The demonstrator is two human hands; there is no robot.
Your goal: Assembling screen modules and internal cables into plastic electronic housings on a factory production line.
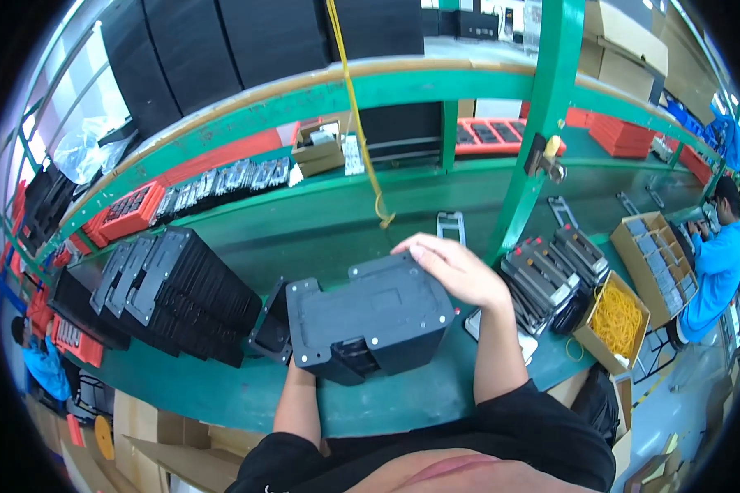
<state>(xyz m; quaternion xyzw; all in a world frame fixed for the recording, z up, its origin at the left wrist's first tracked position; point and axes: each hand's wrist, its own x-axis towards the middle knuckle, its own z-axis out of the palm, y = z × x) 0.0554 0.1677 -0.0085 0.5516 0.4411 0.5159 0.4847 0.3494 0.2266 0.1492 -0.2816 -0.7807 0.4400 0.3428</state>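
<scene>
A stack of black plastic housings with silvery dots at the corners sits tilted in front of me, over the near part of the green bench. My right hand holds its far right corner, fingers bent over the far edge. From below, my left forearm reaches up behind the near left corner; the housings hide that hand and its fingers. Against the left side stands another black part with an opening in it. Farther left, many similar black housings lean together in a long row.
Grey and black devices are piled at my right, beside a carton of yellow cords and a divided carton. A green post rises beyond my right hand. A yellow strap hangs ahead. A person in blue sits far right.
</scene>
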